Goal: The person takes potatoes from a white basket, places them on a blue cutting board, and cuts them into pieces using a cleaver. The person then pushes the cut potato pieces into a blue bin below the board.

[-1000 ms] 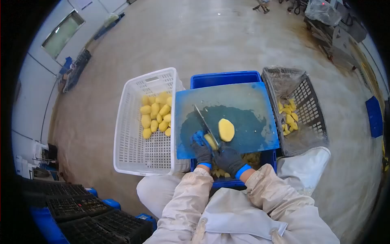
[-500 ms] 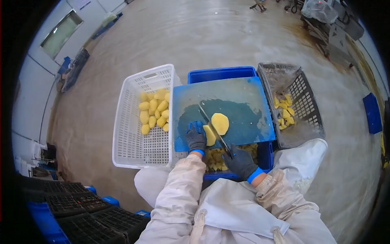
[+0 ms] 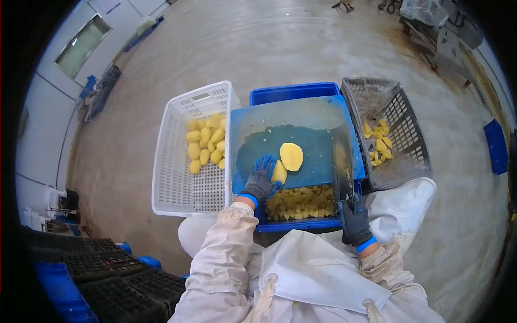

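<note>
**Operator:** State the hand positions.

**Technician:** The left hand (image 3: pixel 261 180) lies on the blue board (image 3: pixel 316 145), its grip spread beside the small potato piece (image 3: pixel 279 173). This placement probably steadies the piece. The right hand (image 3: pixel 355 219) has its grip closed around the handle end of the knife (image 3: pixel 343 161); the handle itself is mostly hidden.

**Operator:** Why is the blade at the board's right side?

**Technician:** Judged from the layout, that position keeps the edge well apart from the left fingers. The broad face of the blade is in view.

**Operator:** Locate the large potato piece (image 3: pixel 291 156).

**Technician:** On the board, cut face up, just beyond the small one and close against it.

**Operator:** Why is the board set back?

**Technician:** It leaves the near part of the blue tub (image 3: pixel 296 227) uncovered, presumably for access. Potato chunks (image 3: pixel 301 203) cover the visible interior. A blue rim (image 3: pixel 293 86) also shows beyond the board; whether it is the same tub cannot be determined.

**Operator:** List the side containers.

**Technician:** Left: white basket (image 3: pixel 177 188), whole peeled potatoes (image 3: pixel 205 145) heaped toward the far end. Right: dark crate (image 3: pixel 410 126), lined with film (image 3: pixel 398 175), holding loose yellow pieces (image 3: pixel 380 144).
</note>
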`<state>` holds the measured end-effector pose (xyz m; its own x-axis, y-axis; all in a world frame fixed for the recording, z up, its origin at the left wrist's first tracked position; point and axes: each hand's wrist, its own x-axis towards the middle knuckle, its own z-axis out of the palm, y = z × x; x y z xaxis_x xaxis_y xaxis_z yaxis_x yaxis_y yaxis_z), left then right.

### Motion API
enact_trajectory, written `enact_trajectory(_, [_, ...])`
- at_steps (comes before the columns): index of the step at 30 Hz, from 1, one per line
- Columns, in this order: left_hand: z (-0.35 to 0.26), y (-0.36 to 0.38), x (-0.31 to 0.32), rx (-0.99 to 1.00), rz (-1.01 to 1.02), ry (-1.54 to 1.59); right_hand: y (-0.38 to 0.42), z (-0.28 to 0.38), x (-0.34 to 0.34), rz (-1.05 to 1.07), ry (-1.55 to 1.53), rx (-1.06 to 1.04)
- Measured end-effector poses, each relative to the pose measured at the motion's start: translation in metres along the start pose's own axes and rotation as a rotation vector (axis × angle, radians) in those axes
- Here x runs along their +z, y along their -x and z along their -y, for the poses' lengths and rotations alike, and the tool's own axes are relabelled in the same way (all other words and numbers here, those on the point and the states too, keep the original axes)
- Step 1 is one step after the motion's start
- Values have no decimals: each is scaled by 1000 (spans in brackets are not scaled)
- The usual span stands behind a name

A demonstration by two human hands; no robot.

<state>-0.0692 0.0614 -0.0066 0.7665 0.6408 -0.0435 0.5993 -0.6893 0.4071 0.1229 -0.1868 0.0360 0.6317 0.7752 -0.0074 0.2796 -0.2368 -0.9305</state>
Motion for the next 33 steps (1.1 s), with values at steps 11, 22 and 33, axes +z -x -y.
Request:
enact_trajectory(11, [0, 26, 34, -253, -273, 267, -18, 53, 32, 392, 397, -200])
enact_trajectory(22, [-3, 24, 38, -278, -337, 120, -31, 66, 52, 546, 639, -64])
enact_trajectory(33, [-4, 28, 37, -264, -316, 170, -26, 61, 72, 421, 601, -220])
